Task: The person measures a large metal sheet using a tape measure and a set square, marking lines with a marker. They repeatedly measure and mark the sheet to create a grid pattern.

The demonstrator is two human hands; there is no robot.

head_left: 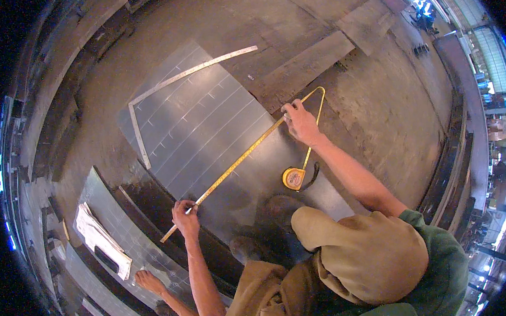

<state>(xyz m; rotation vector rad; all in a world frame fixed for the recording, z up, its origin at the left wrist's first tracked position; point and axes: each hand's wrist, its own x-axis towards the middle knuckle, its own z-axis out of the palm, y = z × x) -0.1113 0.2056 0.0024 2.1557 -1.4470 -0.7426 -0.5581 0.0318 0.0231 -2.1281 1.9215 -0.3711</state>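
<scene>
A yellow tape measure blade (239, 161) stretches diagonally across a grey metal sheet (209, 128) marked with white lines. My left hand (186, 217) pinches the blade near its end, with a small whitish stick at the fingers. Farther up, my right hand (301, 123) grips the blade close to the sheet's right edge. Past that hand the blade bends back to its yellow case (293, 178), which lies near my knees with a dark strap beside it. An L-shaped steel square (192, 70) rests over the sheet's far left part.
Another person's hand (150, 282) lies on a second marked plate (147, 254) at lower left. White papers (94, 230) with a black, phone-like object (107, 259) are on that plate. A flat plate (305, 67) lies beyond the sheet. Long metal beams (462, 161) line the right side.
</scene>
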